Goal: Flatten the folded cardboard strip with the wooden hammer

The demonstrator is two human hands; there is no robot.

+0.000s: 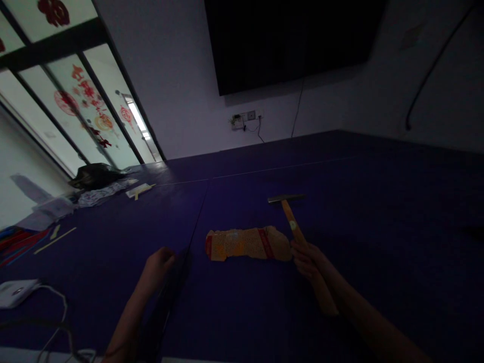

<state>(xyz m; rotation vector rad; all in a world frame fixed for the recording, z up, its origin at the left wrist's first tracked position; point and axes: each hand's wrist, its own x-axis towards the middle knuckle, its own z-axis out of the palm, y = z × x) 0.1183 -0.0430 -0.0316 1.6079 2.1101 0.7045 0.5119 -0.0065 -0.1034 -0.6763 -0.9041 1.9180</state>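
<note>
My right hand (pixel 308 259) is wrapped around the wooden handle of a hammer (pixel 293 219), whose dark metal head points away from me. Just left of that hand, a crumpled tan packet (pixel 244 243) with red bands and small printed patterns lies flat on the dark purple surface (pixel 242 302). My left hand (pixel 161 263) rests to the left of the packet, apart from it, near a dark seam. Its fingers are curled inward, and whether anything is inside them is hidden.
A white device (pixel 18 292) with a cable sits at the near left. Behind it lie red and blue strips (pixel 23 244), a clear plastic box (pixel 49 212) and a dark bag (pixel 96 176). A wall socket (pixel 249 117) and a large black screen (pixel 295 45) are at the far wall.
</note>
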